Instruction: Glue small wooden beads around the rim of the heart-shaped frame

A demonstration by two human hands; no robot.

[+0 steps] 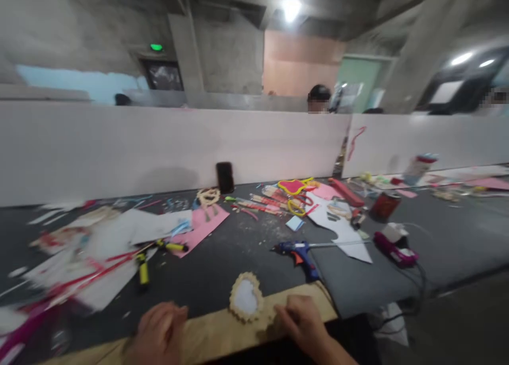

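A small round ornament (246, 297) with a tan scalloped rim and a white centre lies at the table's front edge, between my hands. My left hand (159, 330) rests on the wooden edge strip (218, 336) to its left, fingers curled in and slightly blurred. On the other side, my right hand (300, 320) is closed with thumb and fingertips together, close to the ornament but apart from it. I see nothing held in either hand. Beyond the right hand lies a blue glue gun (298, 251) with an orange trigger, its nozzle pointing left.
Yellow-handled pliers (143, 269) lie on scattered white paper (115, 243) at left. A phone (225, 177) leans against the white partition (178, 142). Scissors (296, 207), a red can (385, 205) and a purple power strip (395, 250) sit to the right. A person's head shows behind the partition.
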